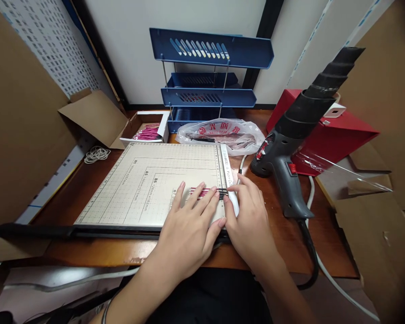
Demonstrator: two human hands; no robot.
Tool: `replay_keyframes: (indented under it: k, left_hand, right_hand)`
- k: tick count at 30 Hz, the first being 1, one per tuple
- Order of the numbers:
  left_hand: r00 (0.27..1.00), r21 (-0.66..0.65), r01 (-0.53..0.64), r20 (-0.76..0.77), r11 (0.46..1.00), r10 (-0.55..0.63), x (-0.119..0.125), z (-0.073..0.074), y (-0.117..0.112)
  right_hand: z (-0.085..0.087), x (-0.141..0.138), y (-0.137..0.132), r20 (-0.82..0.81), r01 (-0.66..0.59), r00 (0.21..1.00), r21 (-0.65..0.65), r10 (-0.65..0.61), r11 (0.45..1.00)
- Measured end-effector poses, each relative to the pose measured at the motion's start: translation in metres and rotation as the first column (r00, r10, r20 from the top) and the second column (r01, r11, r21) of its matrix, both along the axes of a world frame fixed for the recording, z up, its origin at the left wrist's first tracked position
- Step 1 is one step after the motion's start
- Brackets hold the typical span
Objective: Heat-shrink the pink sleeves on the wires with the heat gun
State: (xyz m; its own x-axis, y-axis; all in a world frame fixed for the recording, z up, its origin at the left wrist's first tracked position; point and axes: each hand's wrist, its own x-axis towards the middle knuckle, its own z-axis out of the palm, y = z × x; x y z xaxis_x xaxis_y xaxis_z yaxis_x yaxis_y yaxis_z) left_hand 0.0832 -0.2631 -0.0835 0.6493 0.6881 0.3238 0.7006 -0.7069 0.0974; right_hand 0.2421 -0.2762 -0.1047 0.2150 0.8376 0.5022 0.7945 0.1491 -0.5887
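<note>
A grey paper cutter board (145,184) with printed size grids lies on the wooden desk. A small bunch of pink and black wires (207,192) lies on it against the white ruler strip (227,173) at its right edge. My left hand (189,225) presses flat on the wires with fingers spread. My right hand (248,216) rests beside it on the ruler strip, fingertips touching the black wire ends. The cutter's black blade arm (87,231) runs along the board's near edge.
A dark heat gun (290,148) lies right of the board, its cord trailing off the desk. Behind are a plastic bag (222,132), a white box of pink wires (148,130), a blue tiered tray (209,76), a red box (327,130) and rubber bands (96,154). Cardboard walls flank both sides.
</note>
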Motion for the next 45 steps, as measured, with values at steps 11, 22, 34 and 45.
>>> replay_keyframes:
  k: [11, 22, 34, 45]
  left_hand:
    - [1.000, 0.053, -0.029, -0.002, 0.998, 0.029, 0.002, -0.003, -0.004]
    - [0.999, 0.084, -0.033, -0.036, 0.996, 0.037, 0.008, -0.002, -0.001]
    - [0.999, 0.094, -0.049, -0.007, 0.994, 0.050, 0.017, -0.008, -0.001]
    - [0.999, 0.042, 0.033, 0.014, 0.999, -0.033, 0.019, -0.009, -0.007]
  right_hand:
    - [0.006, 0.003, -0.003, -0.115, -0.019, 0.993, -0.014, 0.017, 1.000]
    - [0.005, -0.004, -0.009, -0.003, 0.023, 1.000, -0.210, -0.024, 0.978]
    - [-0.002, -0.003, -0.009, 0.061, 0.056, 0.997, -0.090, -0.051, 0.994]
    - [-0.002, -0.003, -0.009, -0.049, 0.044, 0.998, -0.058, -0.047, 0.997]
